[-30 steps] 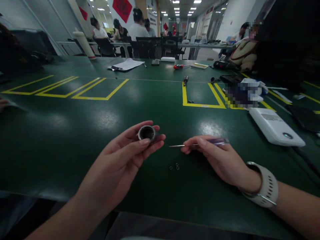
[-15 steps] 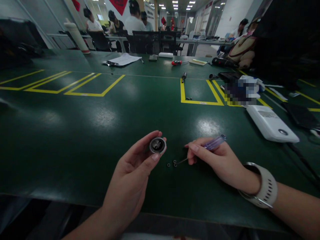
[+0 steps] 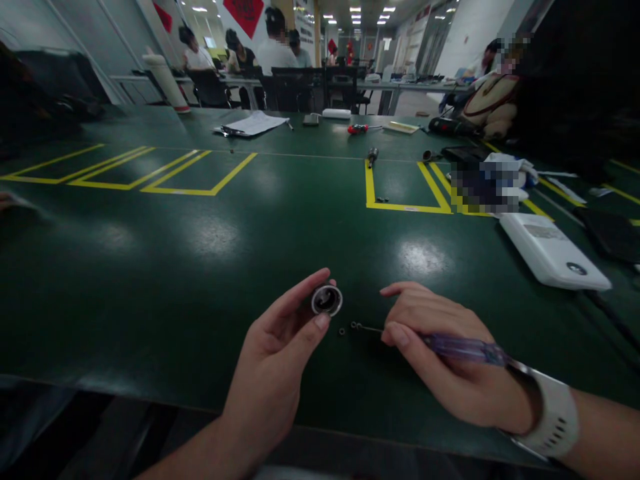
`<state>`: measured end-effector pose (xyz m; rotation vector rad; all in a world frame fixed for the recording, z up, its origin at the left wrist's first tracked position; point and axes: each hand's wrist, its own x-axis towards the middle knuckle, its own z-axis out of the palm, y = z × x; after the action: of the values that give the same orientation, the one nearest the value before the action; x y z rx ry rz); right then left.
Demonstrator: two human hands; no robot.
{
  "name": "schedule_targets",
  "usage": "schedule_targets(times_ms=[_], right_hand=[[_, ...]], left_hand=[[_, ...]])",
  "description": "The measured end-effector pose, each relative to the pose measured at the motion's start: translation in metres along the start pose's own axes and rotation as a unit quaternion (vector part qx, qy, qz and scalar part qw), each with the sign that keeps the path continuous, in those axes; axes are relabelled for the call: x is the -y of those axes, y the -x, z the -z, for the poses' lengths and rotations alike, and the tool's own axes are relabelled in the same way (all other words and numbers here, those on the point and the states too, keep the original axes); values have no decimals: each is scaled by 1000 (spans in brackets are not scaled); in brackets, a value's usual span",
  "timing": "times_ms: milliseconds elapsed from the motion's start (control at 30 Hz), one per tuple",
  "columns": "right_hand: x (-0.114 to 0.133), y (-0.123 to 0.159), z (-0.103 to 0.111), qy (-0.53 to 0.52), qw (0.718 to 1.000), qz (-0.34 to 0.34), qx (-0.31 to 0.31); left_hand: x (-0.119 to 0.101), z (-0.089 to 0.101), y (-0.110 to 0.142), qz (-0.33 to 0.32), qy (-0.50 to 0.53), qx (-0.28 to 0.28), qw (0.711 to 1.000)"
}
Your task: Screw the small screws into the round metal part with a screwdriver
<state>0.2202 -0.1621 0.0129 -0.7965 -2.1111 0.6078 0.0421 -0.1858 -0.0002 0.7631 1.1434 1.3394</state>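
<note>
Between the thumb and fingers of my left hand point(image 3: 280, 353) is a round, hollow metal cylinder point(image 3: 327, 301), its open end facing me and some parts visible inside. My right hand point(image 3: 440, 353) grips a screwdriver point(image 3: 465, 349) by its clear purple handle. The thin shaft points left, and its tip touches, or nearly touches, one of a few tiny metal rings point(image 3: 341, 331) on the green table. These rings, which look like small nuts, lie between my two hands. Whether one sits on the tip I cannot tell.
A white device point(image 3: 555, 250) with a cable lies at right. Yellow tape point(image 3: 410, 209) marks areas on the green table point(image 3: 165, 300). Farther off are a metal part point(image 3: 373, 157), a red screwdriver point(image 3: 358, 129), a clipboard with papers point(image 3: 255, 124) and a white bottle point(image 3: 167, 83). People sit beyond.
My left hand has moved right and down with the metal cylinder, turning its opening toward me. My right hand has lowered the screwdriver tip from mid-air to the tiny rings.
</note>
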Motion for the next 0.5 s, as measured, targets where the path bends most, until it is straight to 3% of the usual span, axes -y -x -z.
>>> schedule_targets(times_ms=[167,300,500], right_hand=[[5,1,6,3,996,82,-40],[9,1,2,35,988,150,-27],[8,1,-9,68,986,149,-15]], left_hand=[[1,0,0,-4,-9,5,1000],[2,1,0,-11,-30,23,999],[1,0,1,-17,-52,34,998]])
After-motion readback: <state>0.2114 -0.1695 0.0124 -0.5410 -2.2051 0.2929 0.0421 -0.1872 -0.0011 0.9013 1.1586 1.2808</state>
